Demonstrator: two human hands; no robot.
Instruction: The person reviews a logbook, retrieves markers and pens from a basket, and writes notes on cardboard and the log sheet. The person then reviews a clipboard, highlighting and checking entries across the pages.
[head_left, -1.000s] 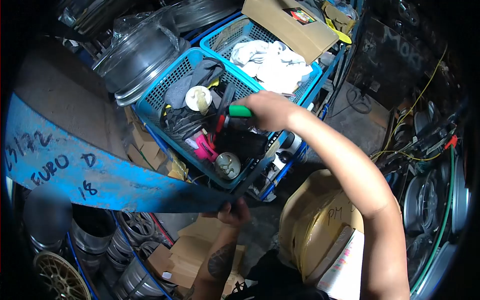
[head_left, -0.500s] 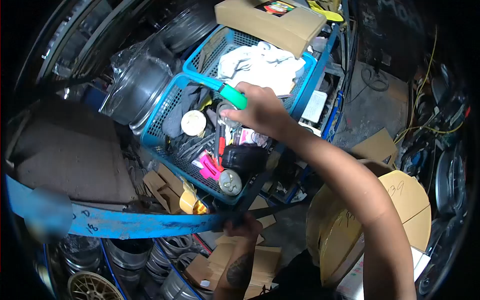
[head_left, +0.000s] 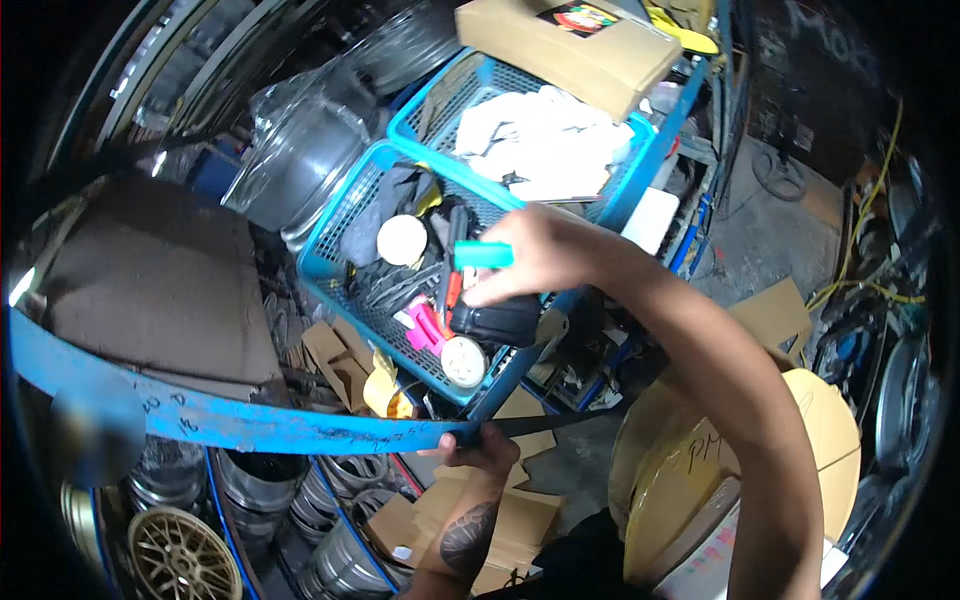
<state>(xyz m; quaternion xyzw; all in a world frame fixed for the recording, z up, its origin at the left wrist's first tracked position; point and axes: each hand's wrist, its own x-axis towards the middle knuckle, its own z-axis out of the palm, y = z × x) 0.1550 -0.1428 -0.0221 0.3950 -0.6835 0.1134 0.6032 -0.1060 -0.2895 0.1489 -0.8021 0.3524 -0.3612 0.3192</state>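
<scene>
My right hand [head_left: 540, 252] is above the near blue plastic basket [head_left: 335, 222], its fingers closed around a short green cylindrical object [head_left: 484, 254] whose exact kind I cannot make out. Below the hand lie a red-and-black tool [head_left: 453, 290], a black case-like item [head_left: 497, 318], a pink plastic piece [head_left: 427, 328] and a round white-topped can [head_left: 463, 361]. Another round white lid [head_left: 402, 240] sits near dark cloth [head_left: 368, 232]. My left hand [head_left: 484, 448], on a tattooed forearm, is curled on the edge of the scratched blue metal beam [head_left: 290, 430].
A second blue basket [head_left: 405, 130] with white cloth [head_left: 545, 140] stands behind, under a cardboard box [head_left: 570, 50]. Wrapped wheel rims [head_left: 300, 160] are on the left, more rims [head_left: 185, 555] below the beam. Large yellowish round cardboard [head_left: 830, 430] stands at right.
My right hand has moved down, deeper over the near basket, with the green object now held nearly level. My left hand has stayed at the beam. The view has shifted slightly.
</scene>
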